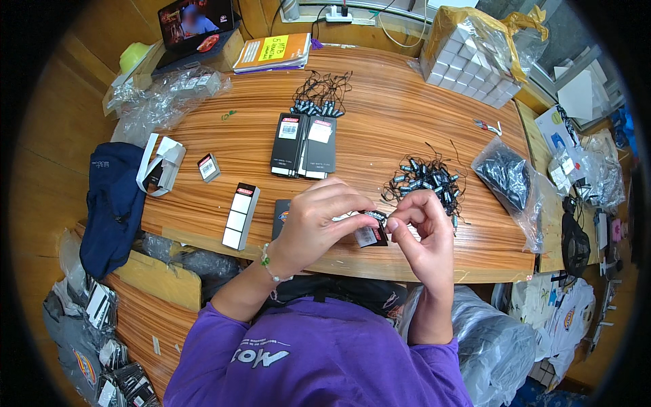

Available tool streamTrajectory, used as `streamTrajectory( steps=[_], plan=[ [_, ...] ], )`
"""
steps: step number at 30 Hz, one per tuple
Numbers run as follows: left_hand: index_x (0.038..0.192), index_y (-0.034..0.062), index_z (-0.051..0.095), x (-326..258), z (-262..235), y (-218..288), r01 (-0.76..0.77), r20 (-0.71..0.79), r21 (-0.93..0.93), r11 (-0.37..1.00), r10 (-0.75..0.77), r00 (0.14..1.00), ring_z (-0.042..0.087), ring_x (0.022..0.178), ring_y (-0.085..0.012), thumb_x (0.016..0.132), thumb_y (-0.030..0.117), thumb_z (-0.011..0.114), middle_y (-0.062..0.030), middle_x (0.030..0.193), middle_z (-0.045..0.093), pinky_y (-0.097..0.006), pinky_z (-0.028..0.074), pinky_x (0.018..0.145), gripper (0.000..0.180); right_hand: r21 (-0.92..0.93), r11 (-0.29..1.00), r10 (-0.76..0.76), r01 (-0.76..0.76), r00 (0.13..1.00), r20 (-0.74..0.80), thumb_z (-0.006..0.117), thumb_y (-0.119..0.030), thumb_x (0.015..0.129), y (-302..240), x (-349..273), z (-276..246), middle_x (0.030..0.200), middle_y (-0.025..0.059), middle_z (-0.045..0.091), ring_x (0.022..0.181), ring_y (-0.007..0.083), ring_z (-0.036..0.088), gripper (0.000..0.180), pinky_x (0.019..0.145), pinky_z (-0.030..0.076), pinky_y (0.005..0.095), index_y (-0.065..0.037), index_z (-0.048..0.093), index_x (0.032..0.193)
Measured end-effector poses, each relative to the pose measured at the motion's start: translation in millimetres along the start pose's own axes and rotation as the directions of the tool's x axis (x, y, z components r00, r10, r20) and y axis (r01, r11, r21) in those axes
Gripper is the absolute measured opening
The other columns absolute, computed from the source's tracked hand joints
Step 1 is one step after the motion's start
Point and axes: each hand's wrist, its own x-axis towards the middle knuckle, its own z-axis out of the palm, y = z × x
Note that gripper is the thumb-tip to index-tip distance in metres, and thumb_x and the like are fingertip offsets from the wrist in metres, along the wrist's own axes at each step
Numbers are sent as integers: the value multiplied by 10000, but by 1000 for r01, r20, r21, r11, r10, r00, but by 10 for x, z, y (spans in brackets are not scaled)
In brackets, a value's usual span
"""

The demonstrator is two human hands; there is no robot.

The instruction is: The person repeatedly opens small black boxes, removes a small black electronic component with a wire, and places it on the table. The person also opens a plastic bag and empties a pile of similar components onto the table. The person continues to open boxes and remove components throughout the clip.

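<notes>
My left hand (332,216) pinches a small black hang tag (367,236) with a white barcode sticker and a red patch, low over the table's near edge. Close beside it, the thumb and fingertips of my right hand (428,234) are pressed together at the tag's top corner. Whatever is between them is too small to make out. Behind my right hand lies a tangled heap of black tag strings (428,178) with small light-marked ends. Partly covered by my left hand is another black tag (281,216). Beyond it, black tags (303,148) lie stacked in two columns.
More tag strings (317,100) lie behind the stacks. To the left are a tall label stack (241,216), a small tag stack (209,167) and a white open box (161,166). At right sit a plastic bag of black strings (508,180), snips (487,127) and wrapped white boxes (464,64).
</notes>
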Motion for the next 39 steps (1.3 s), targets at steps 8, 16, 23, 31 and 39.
streamTrajectory(
  steps=[8,16,23,31,39],
  plan=[
    [761,11,665,-6,-3,-70,10,107,-94,996,0,994,585,684,-191,645,76,746,-67,733,639,-289,452,614,156,218,968,90,-122,984,151,592,26,815,91,5,-57,746,50,589,676,73,567,199,564,444,192,-14,443,940],
    [772,2,667,-36,-33,-32,184,194,-291,939,-131,972,586,696,-174,655,39,735,-74,738,643,-274,450,619,140,348,935,12,-76,983,182,679,-19,766,215,6,-48,787,48,602,685,65,560,228,594,435,179,-8,509,917],
    [776,-3,664,-65,-35,20,255,224,-393,883,-177,958,583,692,-163,652,23,736,-72,734,645,-265,447,622,145,418,904,-18,-92,967,254,709,-50,747,295,-33,-58,796,31,581,710,59,550,221,616,416,182,-13,530,871],
    [815,11,662,-92,-59,14,262,157,-335,905,-220,963,590,709,-169,706,94,709,-74,761,644,-277,450,654,145,370,919,42,-134,968,246,603,-47,833,252,-32,-10,814,57,591,753,113,590,106,678,463,224,7,523,877],
    [775,3,657,-66,-54,-14,127,55,-226,966,-117,992,588,687,-168,669,65,736,-75,722,635,-263,452,618,146,339,935,27,-102,975,219,551,-69,872,305,2,6,791,88,616,738,135,604,90,671,478,237,20,544,865]
  ],
)
